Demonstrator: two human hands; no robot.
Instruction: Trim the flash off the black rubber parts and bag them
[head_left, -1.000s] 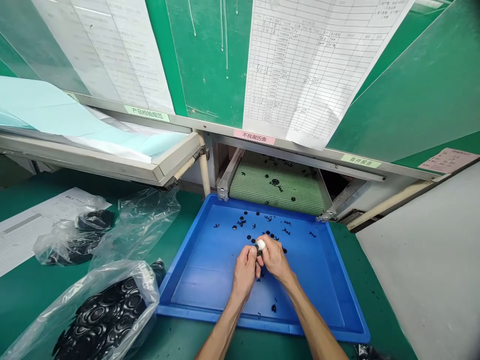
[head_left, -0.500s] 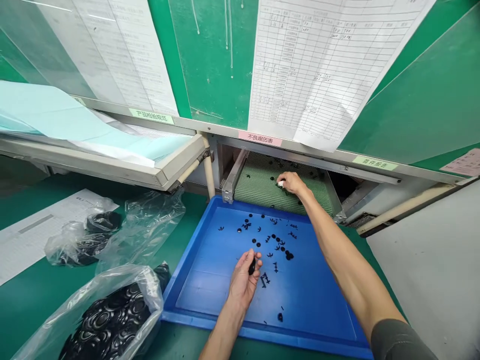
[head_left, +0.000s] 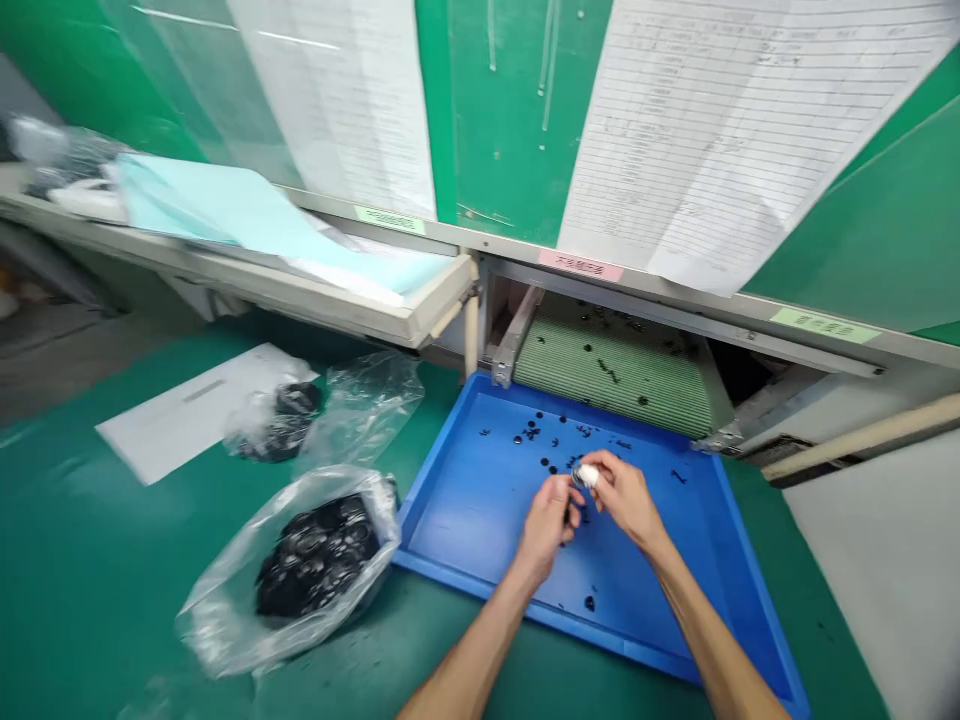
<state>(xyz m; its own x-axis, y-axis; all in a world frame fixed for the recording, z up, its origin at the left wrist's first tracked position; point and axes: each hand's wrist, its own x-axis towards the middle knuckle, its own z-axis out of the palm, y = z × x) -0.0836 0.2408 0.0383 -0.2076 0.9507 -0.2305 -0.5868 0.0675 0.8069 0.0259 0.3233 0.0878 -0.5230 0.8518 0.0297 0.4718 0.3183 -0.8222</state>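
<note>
Bare left hand (head_left: 547, 525) and right hand (head_left: 626, 500) work above a shallow blue plastic tray (head_left: 465, 520) on a green table (head_left: 90, 560).
Head view: both grips are narrow on a small dark part (head_left: 576, 480), half hidden by a white-covered fingertip (head_left: 591, 477); scattered black pieces (head_left: 551, 465) lie around it, and a ribbed green mesh belt (head_left: 615, 375) runs behind.

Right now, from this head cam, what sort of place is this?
Probably a factory inspection line for small moulded parts. A green mesh conveyor belt ends at a blue plastic tray scattered with small black moulded parts. A clear plastic bag of similar parts lies nearby, and a printed tabulated sheet hangs above.
</note>
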